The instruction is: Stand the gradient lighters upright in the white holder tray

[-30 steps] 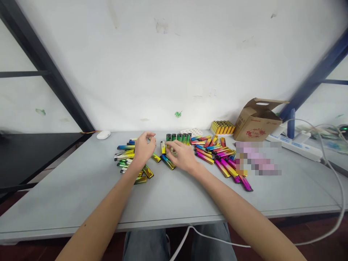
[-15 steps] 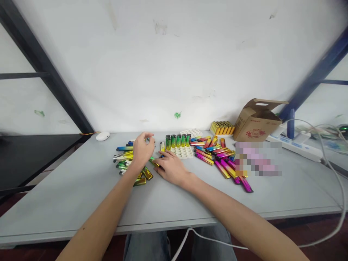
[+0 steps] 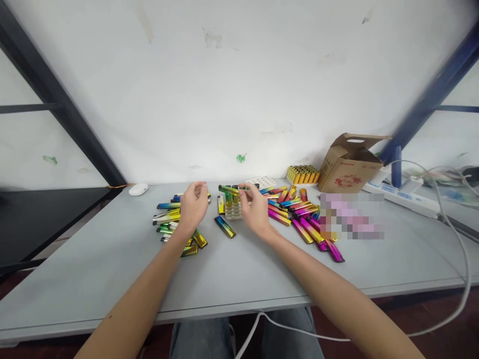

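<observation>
My right hand [image 3: 255, 207] pinches a green-and-gold lighter [image 3: 229, 190] between thumb and fingers, lying nearly level above the white holed tray [image 3: 234, 211]. Several green lighters stand upright in that tray, partly covered by the hand. My left hand [image 3: 193, 207] is closed with its fingertips together, over the right side of a loose pile of metallic lighters [image 3: 168, 216]; whatever it may hold is hidden. Between the hands, a blue-and-gold lighter [image 3: 225, 227] lies alone on the table. A yellow lighter with a white end [image 3: 221, 205] is just left of the tray.
Pink, gold and red lighters [image 3: 303, 229] lie heaped to the right. Behind are another holed tray [image 3: 261, 182], a block of upright gold lighters [image 3: 303, 174], an open cardboard box [image 3: 348, 172] and a power strip [image 3: 406, 198]. A white round case [image 3: 138, 189] sits at left.
My right hand has risen from the table and moved right, now with a green-and-gold lighter over the tray. A blue-and-gold lighter lies uncovered where it was. My left hand stays near the pile.
</observation>
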The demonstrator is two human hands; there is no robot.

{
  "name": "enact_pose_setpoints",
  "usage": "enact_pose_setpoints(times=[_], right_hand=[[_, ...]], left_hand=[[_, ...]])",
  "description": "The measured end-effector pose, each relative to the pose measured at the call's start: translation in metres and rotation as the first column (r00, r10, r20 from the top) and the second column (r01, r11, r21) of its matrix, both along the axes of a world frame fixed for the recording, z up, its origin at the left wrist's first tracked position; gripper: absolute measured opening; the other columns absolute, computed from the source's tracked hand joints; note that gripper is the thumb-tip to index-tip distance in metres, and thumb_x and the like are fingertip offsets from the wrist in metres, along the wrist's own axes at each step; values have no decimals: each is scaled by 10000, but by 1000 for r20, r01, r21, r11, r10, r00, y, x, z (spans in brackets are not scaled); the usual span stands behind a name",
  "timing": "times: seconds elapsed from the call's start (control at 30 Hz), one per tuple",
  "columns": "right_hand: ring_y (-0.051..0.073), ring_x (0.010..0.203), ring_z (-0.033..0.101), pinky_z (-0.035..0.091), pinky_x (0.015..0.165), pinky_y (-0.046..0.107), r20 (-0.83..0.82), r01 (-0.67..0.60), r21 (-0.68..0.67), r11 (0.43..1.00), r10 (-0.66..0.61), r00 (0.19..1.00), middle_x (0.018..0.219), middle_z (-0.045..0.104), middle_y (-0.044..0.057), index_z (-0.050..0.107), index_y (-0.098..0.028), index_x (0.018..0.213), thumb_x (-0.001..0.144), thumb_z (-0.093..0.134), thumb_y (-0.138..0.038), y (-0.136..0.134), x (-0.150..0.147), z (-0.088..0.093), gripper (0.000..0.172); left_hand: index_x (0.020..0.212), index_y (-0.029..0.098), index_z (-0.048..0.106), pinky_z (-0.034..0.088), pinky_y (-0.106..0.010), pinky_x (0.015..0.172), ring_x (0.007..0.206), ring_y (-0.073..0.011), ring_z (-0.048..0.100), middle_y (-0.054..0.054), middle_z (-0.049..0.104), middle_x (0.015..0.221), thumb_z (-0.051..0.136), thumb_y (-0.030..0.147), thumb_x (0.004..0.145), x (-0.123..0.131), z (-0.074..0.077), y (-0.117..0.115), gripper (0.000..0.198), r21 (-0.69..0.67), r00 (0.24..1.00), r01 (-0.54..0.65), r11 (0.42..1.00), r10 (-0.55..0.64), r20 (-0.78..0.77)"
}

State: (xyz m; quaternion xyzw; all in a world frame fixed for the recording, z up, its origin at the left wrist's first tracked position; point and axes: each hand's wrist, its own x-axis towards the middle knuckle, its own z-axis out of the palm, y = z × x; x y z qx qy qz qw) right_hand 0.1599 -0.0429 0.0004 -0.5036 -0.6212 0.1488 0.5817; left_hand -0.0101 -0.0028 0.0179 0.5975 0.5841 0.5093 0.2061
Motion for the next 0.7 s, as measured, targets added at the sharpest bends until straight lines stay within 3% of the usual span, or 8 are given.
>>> enact_pose_setpoints(times=[0.13, 0.27, 0.4, 0.53, 0.7], right_hand=[[199, 937, 687, 525, 851, 332, -193, 1, 152, 988, 29, 981, 998, 727, 68, 596, -203, 1040, 937, 485, -338, 4, 4, 2, 203], [190, 978, 680, 535, 869, 324, -112, -96, 211, 973, 122, 986, 1038, 719, 66, 608, -208, 1038, 929, 501, -285, 0, -2, 1, 171], [191, 1012, 667, 527, 909, 335, 115, -199, 236, 951, 176, 978, 1094, 709, 56, 615, -220, 1075, 899, 520, -212, -4, -6, -5, 200], [209, 1074, 638, 512, 930, 353, 337, -254, 229, 940, 168, 926, 1151, 680, 85, 613, -206, 1085, 867, 500, -135, -3, -5, -8, 255], [209, 1012, 636, 502, 914, 348, 460, -247, 272, 930, 100, 882, 1072, 695, 81, 626, -200, 1046, 856, 495, -128, -2, 0, -8, 241]], left_hand=[[1081, 152, 660, 534, -372, 829, 944, -252, 683, -127, 703, 1098, 531, 495, 864, 9, -5, -1, 425, -98, 976, 202, 974, -191, 109], [964, 137, 677, 558, -357, 766, 871, -233, 686, -122, 704, 1049, 535, 618, 835, 17, -3, -7, 518, -75, 880, 435, 897, -406, 247], [931, 149, 679, 548, -321, 748, 945, -241, 665, -96, 713, 964, 572, 630, 813, 18, -1, -9, 507, 16, 892, 396, 918, -388, 232], [978, 157, 686, 530, -324, 771, 942, -237, 655, -86, 719, 965, 583, 586, 823, 17, -4, -6, 468, 16, 903, 379, 925, -374, 211], [983, 159, 645, 502, -348, 858, 918, -214, 659, -82, 707, 955, 549, 532, 864, 17, -9, -4, 403, 85, 902, 327, 941, -337, 270]])
